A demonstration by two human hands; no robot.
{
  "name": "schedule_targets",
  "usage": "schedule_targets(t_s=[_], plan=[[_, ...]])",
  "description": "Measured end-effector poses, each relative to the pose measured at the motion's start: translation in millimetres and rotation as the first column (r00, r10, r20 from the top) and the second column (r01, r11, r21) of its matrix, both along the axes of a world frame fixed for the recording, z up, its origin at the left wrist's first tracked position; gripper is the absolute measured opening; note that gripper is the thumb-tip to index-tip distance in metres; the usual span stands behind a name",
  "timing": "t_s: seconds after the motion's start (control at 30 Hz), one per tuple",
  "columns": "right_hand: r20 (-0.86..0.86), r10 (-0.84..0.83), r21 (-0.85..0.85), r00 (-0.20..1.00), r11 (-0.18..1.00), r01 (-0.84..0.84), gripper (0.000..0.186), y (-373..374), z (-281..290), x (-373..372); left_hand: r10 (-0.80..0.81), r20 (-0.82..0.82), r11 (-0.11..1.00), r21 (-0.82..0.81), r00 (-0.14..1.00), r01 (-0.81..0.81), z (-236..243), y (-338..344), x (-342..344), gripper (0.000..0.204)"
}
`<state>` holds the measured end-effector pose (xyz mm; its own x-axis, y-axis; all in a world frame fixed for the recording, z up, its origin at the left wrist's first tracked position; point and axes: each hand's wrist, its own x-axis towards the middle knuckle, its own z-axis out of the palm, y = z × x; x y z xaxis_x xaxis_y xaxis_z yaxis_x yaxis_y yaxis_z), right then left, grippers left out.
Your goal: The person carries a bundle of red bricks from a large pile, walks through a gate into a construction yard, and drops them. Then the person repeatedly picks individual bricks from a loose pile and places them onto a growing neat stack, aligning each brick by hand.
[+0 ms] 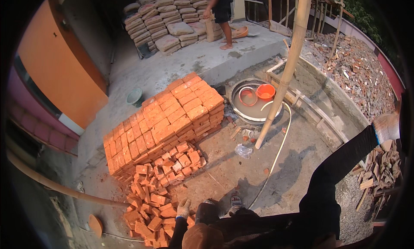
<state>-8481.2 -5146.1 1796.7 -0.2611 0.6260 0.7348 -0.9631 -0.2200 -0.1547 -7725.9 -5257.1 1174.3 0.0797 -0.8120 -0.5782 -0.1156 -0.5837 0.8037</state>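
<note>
My left hand, in a pale glove with a blue cuff, hangs low beside my leg. Its fingers are loosely extended, with nothing visible in them. Nearest to it, on its left, lies a loose heap of orange bricks. Behind the heap stands a neat stack of bricks, several layers high. At the far right my right hand, also in a pale glove, is held out at the end of a dark sleeve. The dark picture rim hides its fingers, so whether it holds anything cannot be seen.
A bamboo pole slants up beside a large tub of murky water holding an orange bowl. A pale hose crosses the ground. Sacks are piled behind, near another person. Rubble and wood scraps lie right.
</note>
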Motion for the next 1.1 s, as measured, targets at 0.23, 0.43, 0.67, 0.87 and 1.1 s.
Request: schedule_targets(t_s=[0.23,0.43,0.67,0.87,1.1], plan=[[0.649,-0.474,0.627,0.595,-0.109,-0.771,0.068,105,-598,7,-0.026,0.052,0.915,0.404,0.998,0.003,-1,108,20,0.059],[0.291,-0.504,-0.154,0.813,-0.863,-0.481,0.058,258,-776,337,0.057,0.101,0.917,0.388,0.993,-0.092,12,191,105,0.065],[0.247,-0.142,0.188,0.959,-0.963,-0.191,0.049,187,-767,304,0.218,0.037,0.976,-0.001,0.975,-0.218,-23,264,179,0.073],[0.810,-0.586,-0.159,0.000,-0.219,-0.963,0.056,27,-688,371,0.598,0.104,0.800,-0.014,0.795,-0.600,-61,452,291,0.059],[0.814,-0.348,-0.032,0.466,-0.827,-0.561,0.061,60,-655,469,-0.130,0.613,0.709,0.607,0.779,-0.359,-106,743,285,0.067]])
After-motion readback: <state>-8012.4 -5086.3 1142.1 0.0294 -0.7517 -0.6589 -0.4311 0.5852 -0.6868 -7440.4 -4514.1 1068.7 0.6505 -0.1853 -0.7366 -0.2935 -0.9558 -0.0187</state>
